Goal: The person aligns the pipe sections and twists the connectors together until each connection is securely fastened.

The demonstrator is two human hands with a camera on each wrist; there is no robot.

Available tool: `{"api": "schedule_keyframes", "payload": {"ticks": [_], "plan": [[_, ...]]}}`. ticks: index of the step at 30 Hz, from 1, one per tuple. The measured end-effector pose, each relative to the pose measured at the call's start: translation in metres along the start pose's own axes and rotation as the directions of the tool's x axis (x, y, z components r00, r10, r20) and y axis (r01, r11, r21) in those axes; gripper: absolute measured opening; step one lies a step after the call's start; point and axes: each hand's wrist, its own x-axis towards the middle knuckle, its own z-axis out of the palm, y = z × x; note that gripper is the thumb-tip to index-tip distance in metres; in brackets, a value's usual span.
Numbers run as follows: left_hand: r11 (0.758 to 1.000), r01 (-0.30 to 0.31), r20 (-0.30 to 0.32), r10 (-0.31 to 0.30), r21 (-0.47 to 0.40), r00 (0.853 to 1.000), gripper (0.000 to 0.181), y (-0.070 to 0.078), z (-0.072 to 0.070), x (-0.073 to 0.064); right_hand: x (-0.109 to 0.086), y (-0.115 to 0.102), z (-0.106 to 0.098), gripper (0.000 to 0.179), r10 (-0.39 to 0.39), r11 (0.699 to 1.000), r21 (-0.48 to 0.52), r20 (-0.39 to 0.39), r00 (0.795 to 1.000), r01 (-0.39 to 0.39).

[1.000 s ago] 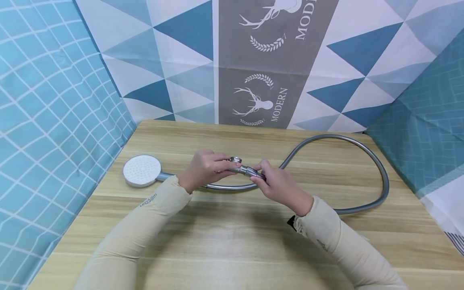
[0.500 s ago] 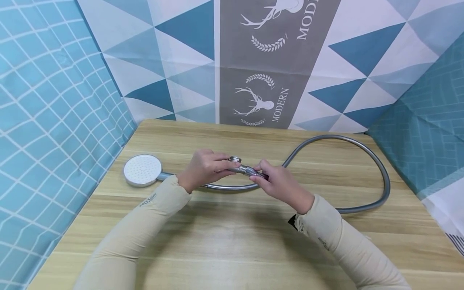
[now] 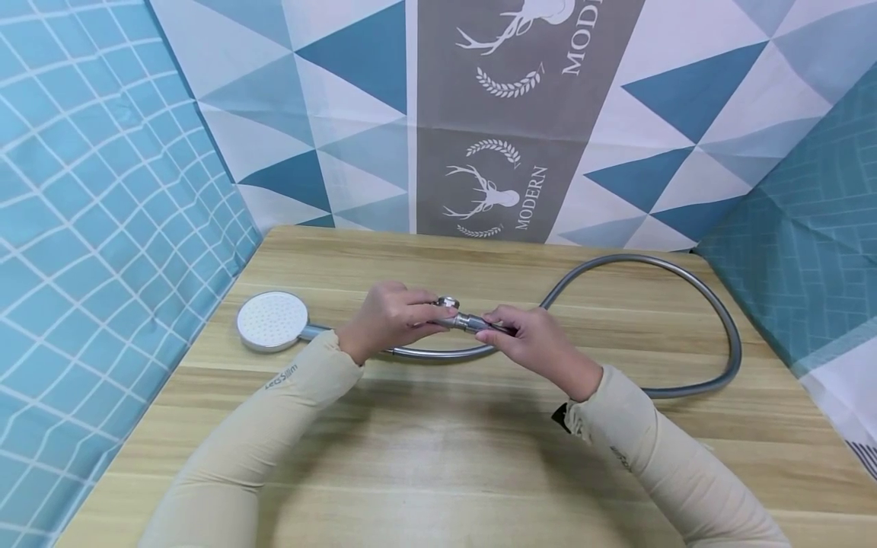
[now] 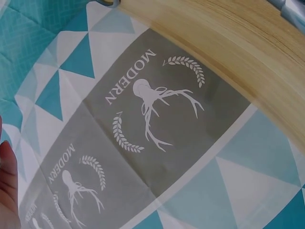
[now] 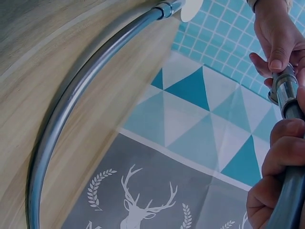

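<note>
My left hand pinches a small chrome fitting with a round end, over the middle of the table. To its right, my right hand grips the end of the grey shower hose, whose metal connector meets the fitting. Curled fingers wrap the hose end in the right wrist view. At the hose's other end, a round shower head lies on the left with its white face up. The left wrist view shows only a sliver of hand and none of the fitting.
The wooden table carries the hose, which loops wide on the right and passes behind both hands. A patterned backdrop stands along the back edge, with blue tiled sheets at the left and teal ones at the right.
My right hand has turned and shifted slightly right on the hose end, its fingers changing their hold. The left hand keeps its pinch on the fitting. The shower head lies as before.
</note>
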Motion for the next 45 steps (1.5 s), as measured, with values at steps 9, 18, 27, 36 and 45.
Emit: {"api": "schedule_keyframes", "payload": {"ticks": [9,18,27,36,45], "plan": [[1.000,0.008,0.026,-0.008,0.000,1.000,0.031,0.0010,-0.0009,-0.0007,0.0004,-0.0005,-0.0006,0.010,0.031,0.999,-0.008,0.024,0.999,-0.031],[1.000,0.004,0.005,-0.004,-0.004,1.000,0.026,0.0027,-0.0016,0.0001,0.0010,-0.0023,-0.0010,0.006,0.044,0.999,-0.007,0.027,0.999,-0.043],[1.000,-0.005,-0.026,0.005,0.013,1.000,0.028,0.0017,-0.0005,0.0000,0.0031,-0.0036,-0.0019,0.015,0.092,0.991,-0.101,0.059,0.994,-0.085],[1.000,0.023,-0.031,-0.022,0.018,0.999,0.030,0.0000,-0.0006,0.0014,0.0065,-0.0073,-0.0027,0.009,0.155,0.986,-0.071,0.061,0.986,-0.151],[1.000,0.003,-0.035,-0.002,0.019,0.999,0.029,-0.0026,-0.0005,0.0018,0.0058,0.0008,0.0002,0.019,-0.047,0.998,-0.048,-0.018,0.999,0.046]]}}
